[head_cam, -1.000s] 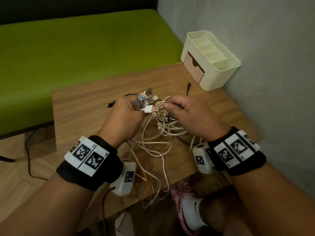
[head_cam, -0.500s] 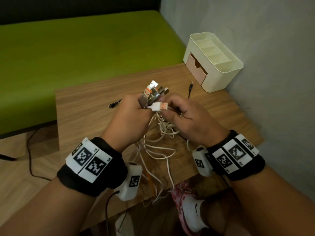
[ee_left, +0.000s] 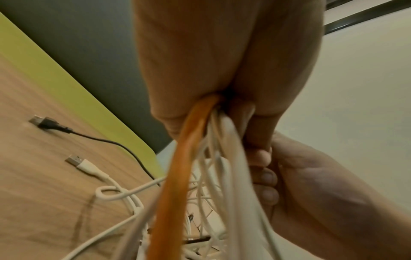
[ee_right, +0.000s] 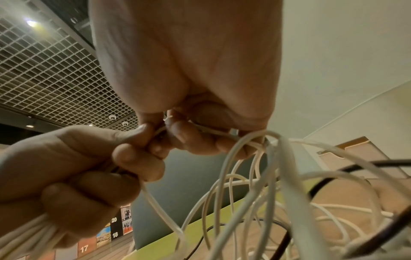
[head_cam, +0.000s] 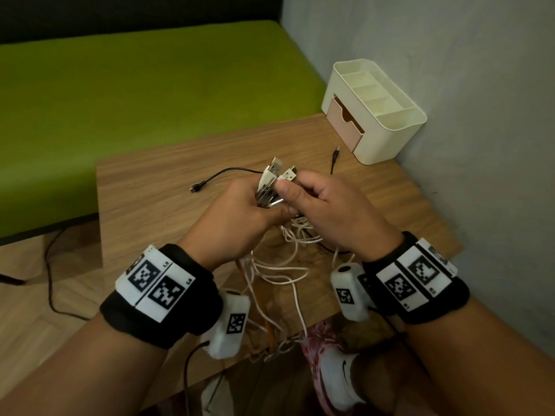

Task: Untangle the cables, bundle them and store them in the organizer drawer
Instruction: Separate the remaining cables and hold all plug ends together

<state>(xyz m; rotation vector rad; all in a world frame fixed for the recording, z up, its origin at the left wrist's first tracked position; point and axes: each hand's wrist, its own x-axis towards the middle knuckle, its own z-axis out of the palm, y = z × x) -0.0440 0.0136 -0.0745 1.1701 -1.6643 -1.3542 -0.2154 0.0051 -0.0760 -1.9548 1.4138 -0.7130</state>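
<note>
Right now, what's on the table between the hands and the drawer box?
Only the tip of a black cable lies on the bare wooden table before the drawer box; the head view shows it.

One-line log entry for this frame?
phase: gathering plugs | left hand: grips cable bundle | right hand: pinches white plug | drawer: unused

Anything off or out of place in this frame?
Mostly the cables: the white cables are still a tangle spilling over the table's near edge while the left hand grips the plug ends and the right hand pinches one. A black cable lies loose. The organizer's drawer looks closed.
</note>
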